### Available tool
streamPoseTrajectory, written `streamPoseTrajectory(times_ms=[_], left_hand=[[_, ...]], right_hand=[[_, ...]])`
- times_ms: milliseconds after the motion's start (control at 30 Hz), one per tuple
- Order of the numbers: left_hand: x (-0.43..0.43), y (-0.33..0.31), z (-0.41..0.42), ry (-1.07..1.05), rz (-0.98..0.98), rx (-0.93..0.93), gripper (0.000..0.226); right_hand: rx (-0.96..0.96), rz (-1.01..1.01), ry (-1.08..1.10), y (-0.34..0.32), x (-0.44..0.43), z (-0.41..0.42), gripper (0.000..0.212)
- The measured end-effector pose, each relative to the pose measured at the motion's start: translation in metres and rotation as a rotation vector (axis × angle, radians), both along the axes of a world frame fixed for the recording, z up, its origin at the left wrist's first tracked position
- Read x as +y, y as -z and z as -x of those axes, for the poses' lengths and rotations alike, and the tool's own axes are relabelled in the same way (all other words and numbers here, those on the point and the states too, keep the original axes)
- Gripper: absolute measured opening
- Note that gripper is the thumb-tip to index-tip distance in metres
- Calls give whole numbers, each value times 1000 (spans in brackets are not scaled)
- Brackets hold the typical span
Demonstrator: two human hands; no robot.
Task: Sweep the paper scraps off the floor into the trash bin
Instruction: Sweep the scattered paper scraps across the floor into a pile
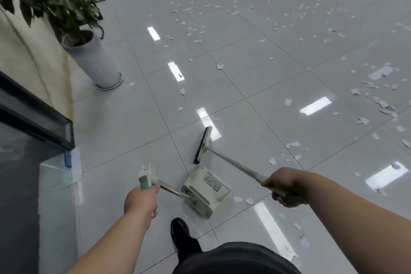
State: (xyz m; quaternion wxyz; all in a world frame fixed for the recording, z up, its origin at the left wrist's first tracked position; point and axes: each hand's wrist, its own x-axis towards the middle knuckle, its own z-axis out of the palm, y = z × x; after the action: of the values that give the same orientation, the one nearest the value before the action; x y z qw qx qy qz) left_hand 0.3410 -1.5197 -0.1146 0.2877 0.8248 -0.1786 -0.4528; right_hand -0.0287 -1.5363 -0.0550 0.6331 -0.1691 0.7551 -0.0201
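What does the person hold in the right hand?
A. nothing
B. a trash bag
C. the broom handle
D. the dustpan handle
C: the right hand grips the broom handle, with the brush head down at the floor, while the left hand holds the dustpan handle.

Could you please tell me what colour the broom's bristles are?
Black, seen in the head view: the bristles line the long-handled cream plastic broom.

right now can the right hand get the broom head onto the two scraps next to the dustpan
Probably yes. The right hand grips the broom, and bare floor lies between its head and the two scraps beside the dustpan.
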Motion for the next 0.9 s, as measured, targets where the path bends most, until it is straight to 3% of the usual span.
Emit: streamPoseTrajectory(times_ms=[267, 500, 900], left_hand=[[-23, 6, -117, -143, -10, 61, 14], [-43, 6, -198, -170, -5, 18, 15], [-111, 3, -232, -182, -13, -162, 21]], right_hand=[[-15, -22, -193, 22, -89, -146, 34], [-9, -2, -349, 20, -139, -247, 25], [-30, 41, -372, 17, -242, -290, 22]])
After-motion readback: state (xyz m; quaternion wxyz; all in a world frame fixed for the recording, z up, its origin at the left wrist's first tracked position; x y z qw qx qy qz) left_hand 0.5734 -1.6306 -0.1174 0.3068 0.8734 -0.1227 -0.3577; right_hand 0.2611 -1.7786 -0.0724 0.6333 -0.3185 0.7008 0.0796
